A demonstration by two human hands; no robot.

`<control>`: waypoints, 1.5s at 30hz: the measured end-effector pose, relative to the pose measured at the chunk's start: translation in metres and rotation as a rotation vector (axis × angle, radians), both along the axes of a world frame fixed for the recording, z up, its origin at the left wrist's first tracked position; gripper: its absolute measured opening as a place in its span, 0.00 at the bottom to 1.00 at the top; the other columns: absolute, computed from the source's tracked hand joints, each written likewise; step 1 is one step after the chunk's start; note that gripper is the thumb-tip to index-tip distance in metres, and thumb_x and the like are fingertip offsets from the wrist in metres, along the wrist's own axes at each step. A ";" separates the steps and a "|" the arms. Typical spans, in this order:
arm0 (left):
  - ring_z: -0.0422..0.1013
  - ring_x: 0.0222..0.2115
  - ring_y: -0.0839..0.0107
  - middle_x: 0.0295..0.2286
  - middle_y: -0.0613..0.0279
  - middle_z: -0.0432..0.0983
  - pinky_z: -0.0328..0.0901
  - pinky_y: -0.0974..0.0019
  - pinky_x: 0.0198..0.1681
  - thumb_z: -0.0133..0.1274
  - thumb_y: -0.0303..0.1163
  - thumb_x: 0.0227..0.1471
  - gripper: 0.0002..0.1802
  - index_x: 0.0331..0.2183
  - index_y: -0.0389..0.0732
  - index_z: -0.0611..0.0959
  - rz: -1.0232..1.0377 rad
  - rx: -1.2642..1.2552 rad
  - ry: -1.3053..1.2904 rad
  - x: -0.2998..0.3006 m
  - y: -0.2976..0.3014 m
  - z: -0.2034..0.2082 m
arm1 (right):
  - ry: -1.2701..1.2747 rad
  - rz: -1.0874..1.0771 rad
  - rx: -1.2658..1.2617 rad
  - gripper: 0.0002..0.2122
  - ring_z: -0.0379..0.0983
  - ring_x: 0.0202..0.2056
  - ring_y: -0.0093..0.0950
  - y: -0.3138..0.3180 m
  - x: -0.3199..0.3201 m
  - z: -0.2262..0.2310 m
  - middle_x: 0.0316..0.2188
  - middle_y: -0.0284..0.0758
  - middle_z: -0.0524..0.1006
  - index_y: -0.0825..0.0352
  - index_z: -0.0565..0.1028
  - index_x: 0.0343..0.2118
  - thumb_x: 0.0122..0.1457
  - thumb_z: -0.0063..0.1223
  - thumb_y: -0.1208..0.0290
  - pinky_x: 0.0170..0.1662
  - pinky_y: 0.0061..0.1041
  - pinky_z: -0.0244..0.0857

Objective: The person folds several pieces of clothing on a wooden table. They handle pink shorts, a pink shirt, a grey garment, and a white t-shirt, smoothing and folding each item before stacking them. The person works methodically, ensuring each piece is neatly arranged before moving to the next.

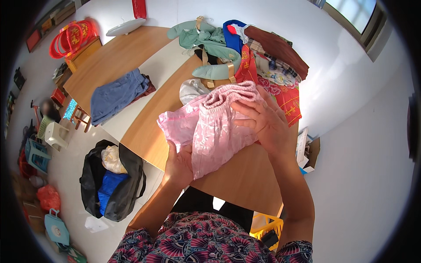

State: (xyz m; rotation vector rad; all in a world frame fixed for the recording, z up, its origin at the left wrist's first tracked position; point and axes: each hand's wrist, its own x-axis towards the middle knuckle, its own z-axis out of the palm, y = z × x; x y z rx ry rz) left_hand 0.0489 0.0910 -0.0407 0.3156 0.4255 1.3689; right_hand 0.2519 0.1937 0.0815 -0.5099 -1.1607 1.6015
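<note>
One stool [57, 134], white, on the floor at far left. Next, a black bag [125, 199] on the floor too, with a blue thing [110, 186] and a pale bundle [113, 158] inside. Then blue pants [116, 96], laid on the table [147, 120]. Then the left hand [179, 165], at the low left side of the pink pants [219, 144], thumb at the edge, most fingers hidden by the cloth. Cannot tell how tight.

In the middle, pink pants, up over the near part of the table, stretchy waist on top, cloth bent over on itself. Looks like folding, only part done. Right hand [267, 122] on the upper right side, fingers spread and a bit bent on the cloth, not squeezed tight.

Past that, a heap of clothes [276, 52] at the far end, with red cloth [294, 107] by it. At right, a box [310, 154] beside the table.

Next move seems to call for two-handed care: keep the layers together, hold the loose waist, smooth out bumps.
</note>
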 end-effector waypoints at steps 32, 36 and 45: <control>0.37 0.68 0.56 0.66 0.50 0.45 0.35 0.40 0.66 0.53 0.61 0.49 0.52 0.62 0.31 0.61 0.182 0.382 2.471 -0.003 0.050 -0.014 | -1.514 -0.234 1.155 0.26 0.48 0.66 0.48 0.074 -0.025 -0.116 0.66 0.43 0.56 0.48 0.62 0.64 0.62 0.49 0.54 0.63 0.59 0.43; 0.39 0.67 0.55 0.65 0.49 0.47 0.36 0.42 0.67 0.52 0.60 0.50 0.51 0.62 0.32 0.60 0.163 0.350 2.394 -0.015 0.052 -0.030 | -1.553 -0.213 1.022 0.27 0.46 0.67 0.52 0.085 -0.009 -0.141 0.68 0.44 0.50 0.39 0.59 0.64 0.61 0.49 0.51 0.64 0.60 0.41; 0.62 0.53 0.45 0.52 0.43 0.66 0.56 0.51 0.59 0.61 0.42 0.49 0.37 0.56 0.33 0.70 0.703 0.309 2.063 -0.047 -0.013 -0.026 | -1.271 -0.417 0.812 0.29 0.63 0.56 0.52 0.078 0.030 -0.141 0.56 0.53 0.67 0.66 0.66 0.59 0.55 0.58 0.62 0.59 0.44 0.58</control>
